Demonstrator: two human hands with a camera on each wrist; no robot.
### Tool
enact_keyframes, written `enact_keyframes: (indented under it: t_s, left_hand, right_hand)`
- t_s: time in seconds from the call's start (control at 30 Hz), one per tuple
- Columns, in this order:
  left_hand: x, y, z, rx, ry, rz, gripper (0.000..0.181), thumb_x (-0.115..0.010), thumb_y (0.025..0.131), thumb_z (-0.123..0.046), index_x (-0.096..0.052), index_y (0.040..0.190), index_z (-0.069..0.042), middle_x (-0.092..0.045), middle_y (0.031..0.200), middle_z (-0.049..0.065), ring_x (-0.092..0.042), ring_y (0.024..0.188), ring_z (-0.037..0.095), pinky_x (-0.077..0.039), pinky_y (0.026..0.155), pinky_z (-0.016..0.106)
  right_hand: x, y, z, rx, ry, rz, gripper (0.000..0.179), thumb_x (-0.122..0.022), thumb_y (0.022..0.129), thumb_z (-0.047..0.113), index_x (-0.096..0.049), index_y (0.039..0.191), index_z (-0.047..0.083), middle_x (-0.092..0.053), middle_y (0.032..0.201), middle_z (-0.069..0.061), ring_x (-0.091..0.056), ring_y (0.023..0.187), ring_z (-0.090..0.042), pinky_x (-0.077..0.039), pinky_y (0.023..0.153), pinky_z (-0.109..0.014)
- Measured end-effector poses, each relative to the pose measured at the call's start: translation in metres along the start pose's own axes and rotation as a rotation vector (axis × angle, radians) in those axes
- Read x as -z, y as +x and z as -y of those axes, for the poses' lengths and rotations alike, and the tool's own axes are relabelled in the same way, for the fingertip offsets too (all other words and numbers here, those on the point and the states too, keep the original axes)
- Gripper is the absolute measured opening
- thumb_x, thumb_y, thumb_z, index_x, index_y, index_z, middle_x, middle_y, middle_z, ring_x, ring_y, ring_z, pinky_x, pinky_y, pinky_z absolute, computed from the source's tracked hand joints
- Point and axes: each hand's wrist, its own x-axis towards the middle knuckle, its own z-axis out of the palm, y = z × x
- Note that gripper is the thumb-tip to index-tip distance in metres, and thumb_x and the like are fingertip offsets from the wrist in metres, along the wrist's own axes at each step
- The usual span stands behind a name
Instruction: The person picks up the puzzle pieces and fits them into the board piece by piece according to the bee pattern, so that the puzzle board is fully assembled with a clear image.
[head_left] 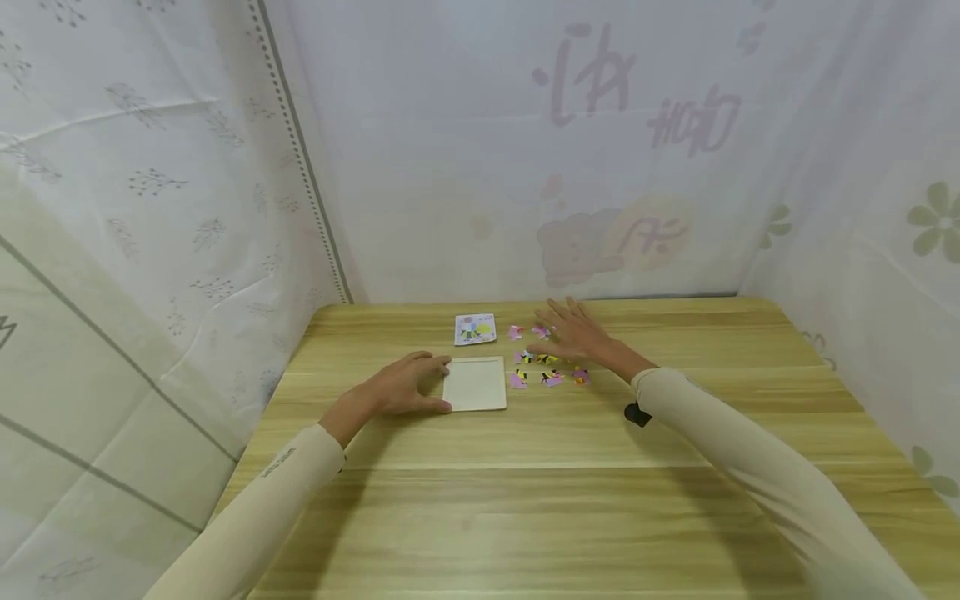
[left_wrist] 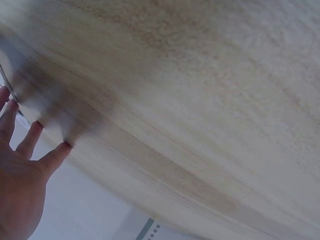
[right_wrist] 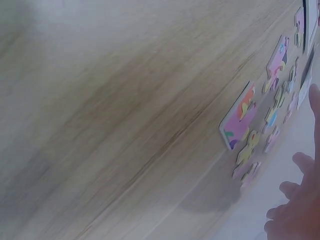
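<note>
A white, shallow puzzle tray (head_left: 475, 385) lies flat near the middle of the table. At its left edge is my left hand (head_left: 405, 383), thumb by the near corner and fingers by the far one; in the left wrist view its fingertips (left_wrist: 65, 146) meet the tabletop. My right hand (head_left: 576, 332) reaches over the puzzle pieces with fingers spread and holds nothing visible. Several pink and yellow jigsaw pieces (head_left: 552, 378) lie in rough rows right of the tray, some hidden under that hand. In the right wrist view, a pink corner piece (right_wrist: 238, 120) lies nearest.
Behind the tray lies a small picture card (head_left: 476, 330) with a bee on it. The wooden table (head_left: 465, 517) ends at a hanging patterned cloth (head_left: 450, 167) at the back, with more cloth on both sides. A black object (head_left: 637, 415) sits under the right wrist.
</note>
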Motion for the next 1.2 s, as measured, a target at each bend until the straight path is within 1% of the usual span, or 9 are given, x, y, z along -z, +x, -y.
enact_keyframes:
  t_s: [0.13, 0.23, 0.37, 0.53, 0.67, 0.8, 0.93, 1.07, 1.2]
  left_hand:
    - [0.000, 0.001, 0.000, 0.009, 0.002, 0.010, 0.089, -0.076, 0.087, -0.062, -0.049, 0.155, -0.013, -0.052, 0.155, 0.007, -0.031, 0.152, 0.037, -0.031, 0.118, 0.063]
    - [-0.002, 0.002, 0.000, 0.003, 0.013, 0.014, 0.090, -0.075, 0.087, -0.064, -0.048, 0.156, -0.013, -0.052, 0.154, 0.007, -0.032, 0.151, 0.037, -0.032, 0.118, 0.061]
    - [-0.002, 0.002, -0.001, -0.009, 0.017, 0.001, 0.092, -0.075, 0.087, -0.064, -0.047, 0.157, -0.012, -0.055, 0.152, 0.006, -0.033, 0.151, 0.036, -0.032, 0.118, 0.060]
    - [0.000, -0.001, -0.003, -0.005, 0.010, -0.004, 0.093, -0.076, 0.087, -0.063, -0.045, 0.158, -0.011, -0.057, 0.149, 0.005, -0.034, 0.151, 0.037, -0.033, 0.117, 0.061]
    - [-0.001, 0.000, -0.003, -0.001, 0.018, 0.006, 0.093, -0.076, 0.087, -0.063, -0.044, 0.158, -0.012, -0.058, 0.149, 0.003, -0.033, 0.151, 0.036, -0.033, 0.117, 0.060]
    - [-0.001, 0.000, -0.003, 0.006, 0.019, 0.008, 0.093, -0.076, 0.087, -0.063, -0.045, 0.158, -0.013, -0.056, 0.151, 0.004, -0.032, 0.152, 0.036, -0.032, 0.118, 0.061]
    - [0.000, 0.000, -0.004, 0.009, 0.021, 0.009, 0.093, -0.076, 0.087, -0.063, -0.044, 0.158, -0.012, -0.056, 0.152, 0.004, -0.031, 0.152, 0.037, -0.032, 0.118, 0.061]
    - [0.001, -0.001, -0.003, 0.010, 0.024, 0.011, 0.095, -0.075, 0.087, -0.063, -0.042, 0.160, -0.012, -0.057, 0.151, 0.001, -0.030, 0.153, 0.037, -0.031, 0.118, 0.061]
    - [0.002, -0.001, -0.003, 0.011, 0.014, 0.013, 0.094, -0.076, 0.087, -0.062, -0.042, 0.159, -0.012, -0.057, 0.151, 0.002, -0.029, 0.153, 0.037, -0.030, 0.119, 0.061]
  right_hand:
    - [-0.004, 0.005, 0.000, 0.022, 0.016, -0.003, 0.084, -0.062, 0.099, 0.057, -0.037, 0.161, 0.006, -0.023, 0.167, -0.028, -0.010, 0.151, -0.059, -0.006, 0.122, -0.068]
    - [-0.006, 0.007, 0.000, 0.029, 0.036, 0.007, 0.084, -0.064, 0.099, 0.055, -0.037, 0.161, 0.006, -0.023, 0.167, -0.029, -0.011, 0.152, -0.056, -0.006, 0.123, -0.066]
    - [-0.007, 0.012, 0.001, 0.042, 0.035, 0.001, 0.083, -0.066, 0.099, 0.054, -0.039, 0.160, 0.006, -0.027, 0.165, -0.029, -0.015, 0.153, -0.054, -0.009, 0.123, -0.064]
    - [-0.008, 0.019, 0.003, 0.073, 0.052, -0.018, 0.077, -0.068, 0.099, 0.049, -0.044, 0.157, 0.004, -0.032, 0.163, -0.029, -0.021, 0.152, -0.053, -0.012, 0.124, -0.062]
    - [-0.010, 0.023, 0.005, 0.120, 0.061, -0.038, 0.073, -0.071, 0.098, 0.043, -0.049, 0.152, -0.001, -0.040, 0.157, -0.031, -0.029, 0.149, -0.052, -0.016, 0.124, -0.061]
    - [-0.012, 0.026, 0.008, 0.169, 0.065, -0.057, 0.066, -0.073, 0.098, 0.036, -0.054, 0.147, -0.004, -0.051, 0.150, -0.029, -0.038, 0.144, -0.051, -0.020, 0.122, -0.061]
    - [-0.012, 0.029, 0.010, 0.165, 0.094, -0.044, 0.058, -0.073, 0.099, 0.031, -0.058, 0.145, -0.002, -0.057, 0.146, -0.025, -0.046, 0.139, -0.047, -0.030, 0.118, -0.060]
    - [-0.012, 0.032, 0.013, 0.134, 0.129, -0.017, 0.052, -0.071, 0.101, 0.028, -0.060, 0.144, 0.001, -0.058, 0.144, -0.023, -0.052, 0.133, -0.043, -0.044, 0.108, -0.059]
    - [-0.014, 0.035, 0.014, 0.141, 0.132, -0.020, 0.048, -0.070, 0.102, 0.025, -0.062, 0.143, 0.002, -0.060, 0.141, -0.022, -0.056, 0.126, -0.040, -0.051, 0.099, -0.055]
